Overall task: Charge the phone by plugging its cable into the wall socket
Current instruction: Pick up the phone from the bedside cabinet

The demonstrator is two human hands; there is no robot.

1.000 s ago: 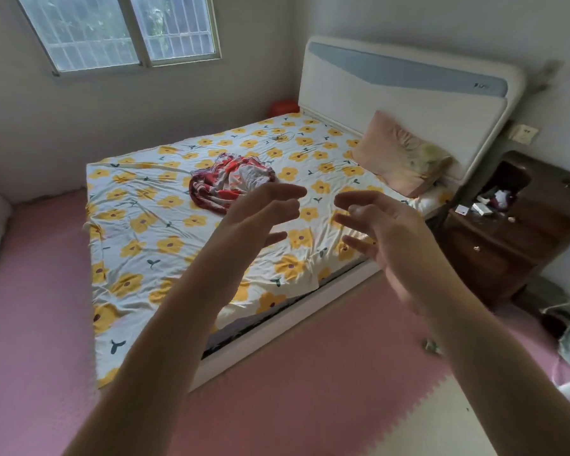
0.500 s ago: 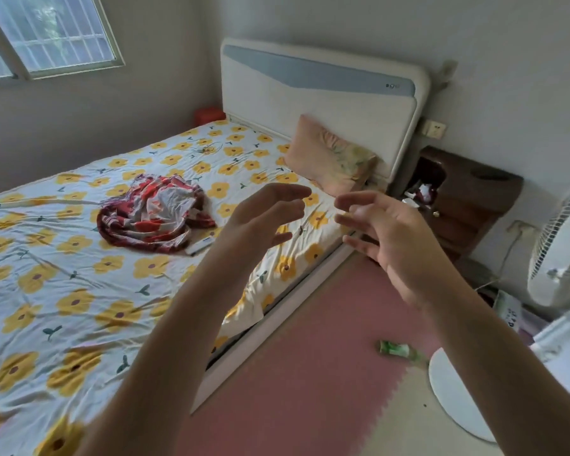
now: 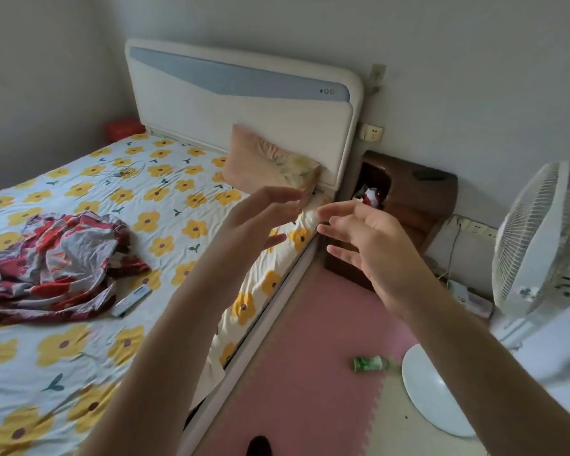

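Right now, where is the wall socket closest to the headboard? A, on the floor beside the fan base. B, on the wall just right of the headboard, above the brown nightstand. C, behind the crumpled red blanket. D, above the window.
B: the wall socket sits on the wall just right of the headboard, above the brown nightstand.

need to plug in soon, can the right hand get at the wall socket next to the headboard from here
Probably not yet. The right hand is open and empty, held in the air well short of the wall socket. The brown nightstand stands below the socket, so the person would likely need to step closer and reach over it.
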